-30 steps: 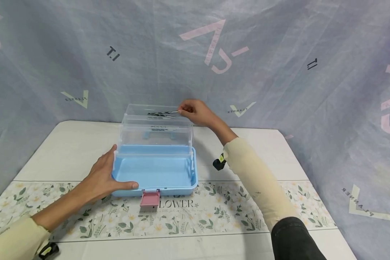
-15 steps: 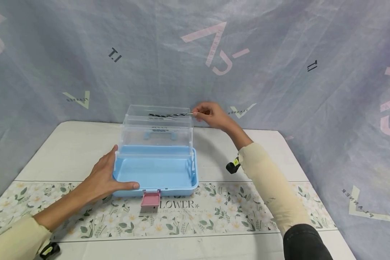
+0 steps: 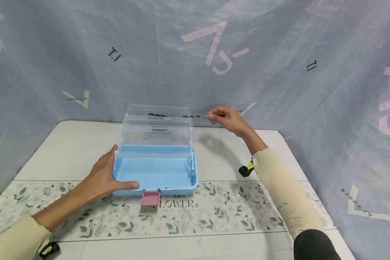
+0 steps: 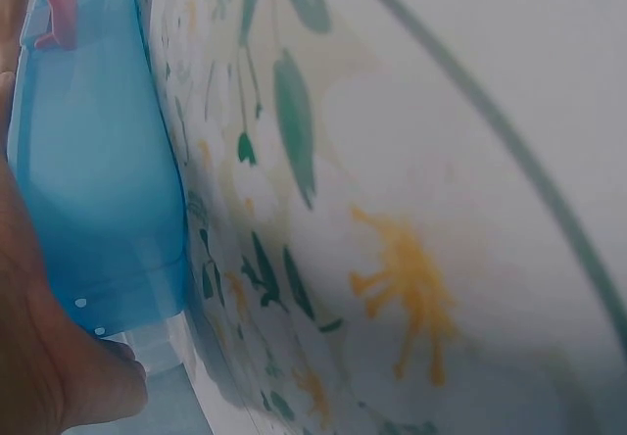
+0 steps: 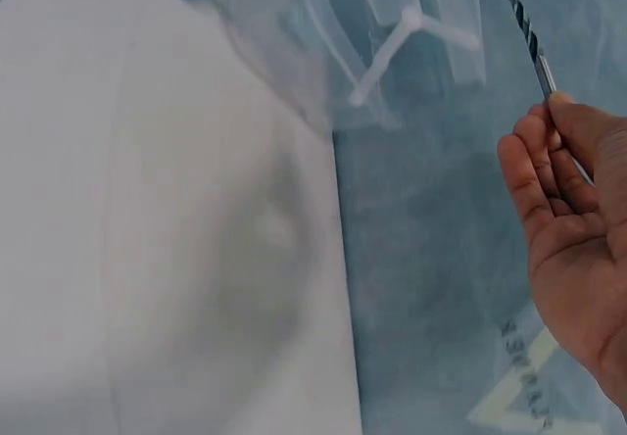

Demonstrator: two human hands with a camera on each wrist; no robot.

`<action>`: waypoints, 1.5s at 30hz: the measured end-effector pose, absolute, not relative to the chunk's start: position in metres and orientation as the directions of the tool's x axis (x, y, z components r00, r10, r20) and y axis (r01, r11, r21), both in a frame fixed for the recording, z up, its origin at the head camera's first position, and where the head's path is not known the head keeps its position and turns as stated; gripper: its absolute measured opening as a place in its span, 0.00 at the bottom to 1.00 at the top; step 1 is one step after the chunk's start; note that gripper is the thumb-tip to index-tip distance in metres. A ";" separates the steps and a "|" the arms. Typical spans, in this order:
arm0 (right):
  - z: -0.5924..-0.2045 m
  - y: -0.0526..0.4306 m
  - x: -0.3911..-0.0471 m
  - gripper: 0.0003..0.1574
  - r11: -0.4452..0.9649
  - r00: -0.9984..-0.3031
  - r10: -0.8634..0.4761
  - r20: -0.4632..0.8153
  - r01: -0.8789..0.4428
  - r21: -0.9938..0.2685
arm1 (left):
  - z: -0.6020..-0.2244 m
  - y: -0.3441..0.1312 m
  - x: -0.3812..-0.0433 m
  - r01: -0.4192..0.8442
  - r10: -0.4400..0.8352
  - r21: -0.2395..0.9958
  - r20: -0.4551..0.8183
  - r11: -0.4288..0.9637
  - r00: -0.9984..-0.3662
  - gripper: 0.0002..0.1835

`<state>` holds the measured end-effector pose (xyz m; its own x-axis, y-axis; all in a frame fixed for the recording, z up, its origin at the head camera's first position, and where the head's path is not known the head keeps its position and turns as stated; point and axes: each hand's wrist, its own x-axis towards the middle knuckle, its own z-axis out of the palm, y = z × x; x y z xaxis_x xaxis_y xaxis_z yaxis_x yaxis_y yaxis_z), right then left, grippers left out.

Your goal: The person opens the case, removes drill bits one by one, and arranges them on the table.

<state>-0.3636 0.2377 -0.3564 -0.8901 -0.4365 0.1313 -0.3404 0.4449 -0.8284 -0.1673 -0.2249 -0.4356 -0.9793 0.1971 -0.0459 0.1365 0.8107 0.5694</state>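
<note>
Two hands are at work around an open tool box [image 3: 178, 192] with a light blue base. The right hand [image 3: 225, 117] pinches the smooth shank of one drill bit [image 3: 195, 116] between thumb and fingers, up beside the top right end of the box's raised clear trays [image 3: 178, 141]. This bit lies nearly level, its dark spiral end pointing left toward the box; in the head view the tip overlaps the end of the top tray, and whether they touch cannot be told. The left hand [image 3: 100, 178] is spread at the box's left front corner, its thumb laid straight along the front rim and its fingers against the left side.

Other bits [image 3: 157, 115] lie in the top tray of the box, also pointing sideways. Lower down, more thin dark shapes [image 3: 164, 129] show through the clear plastic, and which tray they are in is unclear. Behind that plastic a blue handle [image 3: 146, 135] can be seen. At the front of the box a pink latch [image 3: 150, 198] hangs open.

Beneath the box is a white counter [image 3: 84, 139], with a flowered strip [image 3: 214, 213] running under the box's front edge. Behind the box hangs a grey printed cloth [image 3: 263, 36]. Cream sleeves [image 3: 279, 191] cover both forearms, to either side of the box.
</note>
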 end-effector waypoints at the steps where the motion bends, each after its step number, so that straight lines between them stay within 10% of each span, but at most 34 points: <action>1: -0.358 0.243 -0.363 0.21 0.443 -0.894 -0.432 0.122 -0.328 -0.834 | -0.435 -0.225 -0.167 0.137 0.198 0.570 -0.047 0.810 -0.979 0.87; 45: -0.459 0.356 -0.366 0.18 0.664 -0.991 -0.118 -0.067 -0.029 -0.747 | -0.435 -0.224 -0.168 0.120 0.194 0.563 -0.073 0.818 -0.978 0.88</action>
